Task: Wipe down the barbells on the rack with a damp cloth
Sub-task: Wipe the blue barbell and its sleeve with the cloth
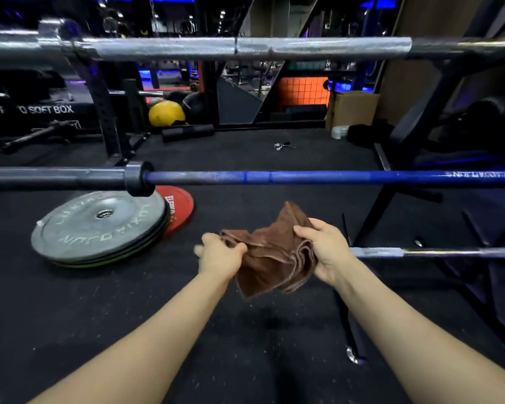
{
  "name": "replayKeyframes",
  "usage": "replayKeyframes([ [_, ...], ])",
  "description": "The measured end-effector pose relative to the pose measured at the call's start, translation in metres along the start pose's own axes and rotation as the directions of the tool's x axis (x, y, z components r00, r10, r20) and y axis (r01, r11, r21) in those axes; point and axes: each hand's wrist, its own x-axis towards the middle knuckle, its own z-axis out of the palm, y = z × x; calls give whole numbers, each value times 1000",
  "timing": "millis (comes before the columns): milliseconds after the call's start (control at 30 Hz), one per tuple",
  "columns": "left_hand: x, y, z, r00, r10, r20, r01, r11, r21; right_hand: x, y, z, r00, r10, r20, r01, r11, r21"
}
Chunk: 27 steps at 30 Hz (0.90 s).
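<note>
A crumpled brown cloth (270, 253) hangs between my two hands, low in the middle of the view. My left hand (220, 255) pinches its left edge and my right hand (322, 247) grips its right side. Above the cloth a blue barbell (303, 177) with a dark sleeve runs across the rack. Higher up lies a silver knurled barbell (245, 47). A third chrome bar (435, 252) sticks out to the right, just behind my right hand. The cloth touches none of the bars.
Stacked grey and red weight plates (99, 225) lie on the black rubber floor at the left. Black rack uprights (405, 158) stand at the right. A collar clip (283, 146), a foam roller (187, 132) and a yellow ball (166, 113) sit further back.
</note>
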Motion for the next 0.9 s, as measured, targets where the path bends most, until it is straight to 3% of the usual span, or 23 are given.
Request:
replayKeyframes([
  [33, -3, -1, 1, 990, 110, -87, -96, 984, 150, 0, 2, -1, 1000, 11, -8, -11, 1000, -1],
  [67, -8, 0, 2, 970, 228, -85, -209, 959, 193, 1, 5, -2, 1000, 25, -8, -25, 1000, -1],
  [133, -17, 2, 8, 945, 300, 131, -304, 953, 11, -1, 9, -2, 999, 50, 6, -50, 999, 0],
  [200, -28, 1, 18, 890, 246, 383, -202, 968, -151, -4, 10, -3, 996, 73, 42, -74, 997, 23],
  [333, -29, 1, 24, 854, 170, 492, 4, 943, -333, -8, 6, -3, 980, 85, 178, -103, 990, 93],
  [400, -25, 3, 22, 864, 136, 485, 48, 936, -348, -8, 5, -2, 970, 88, 229, -93, 996, 10],
  [467, -20, 0, 21, 902, 127, 412, -6, 959, -282, -7, 4, -1, 966, 81, 244, -61, 994, -91],
  [633, -1, -8, 7, 955, 136, 263, -81, 975, -207, 6, -2, -11, 994, 27, 102, -2, 970, -243],
  [900, 19, -24, -21, 966, 104, 236, -79, 990, -115, 17, 10, -33, 992, -127, 4, 105, 799, -591],
])
